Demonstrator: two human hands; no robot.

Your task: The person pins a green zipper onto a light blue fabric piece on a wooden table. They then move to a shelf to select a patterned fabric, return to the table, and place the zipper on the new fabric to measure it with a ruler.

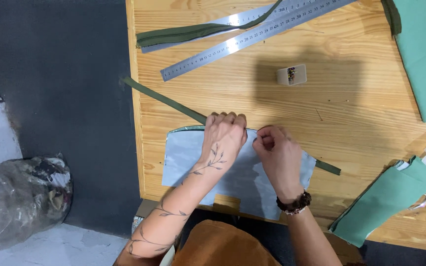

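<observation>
- A wooden desk (351, 123) beside a dark floor carries sewing things.
- A pale grey fabric panel (188, 157) lies flat at the near edge, a green zipper tape (166, 100) along its far edge.
- Left hand (225, 135), fingers curled together, presses the edge down, seemingly to steady it.
- Right hand (274, 148) pinches shut there; on what, I cannot tell.
- Two steel rulers (232, 45) lie far off.
- A small pin box (292, 75) stands nearby.

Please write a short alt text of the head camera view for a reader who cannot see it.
Seen from above, a left hand and a right hand press on the top edge of a pale grey fabric piece lying over a green strip on a wooden table. Two metal rulers, a small pin box and green fabric lie around.
</observation>
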